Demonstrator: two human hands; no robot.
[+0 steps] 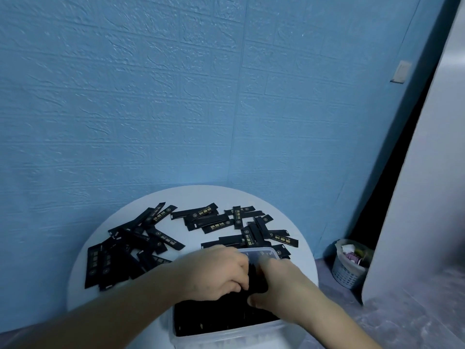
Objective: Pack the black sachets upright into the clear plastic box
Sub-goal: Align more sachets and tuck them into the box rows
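Note:
A clear plastic box [234, 335] stands at the near edge of a round white table [196, 197], and its near part is filled with black sachets standing upright [221, 316]. Both hands are over the box. My left hand [216, 270] has its fingers curled onto a bunch of black sachets [256, 278] in the middle of the box. My right hand [279, 285] grips the same bunch from the right side, thumb low. Several loose black sachets lie flat on the table, a pile at the left [125, 248] and another at the back right [239, 222].
A blue textured wall rises right behind the table. On the floor at the right stands a small grey waste basket [349, 263] with rubbish in it. A pale panel or door [427, 172] runs along the right edge.

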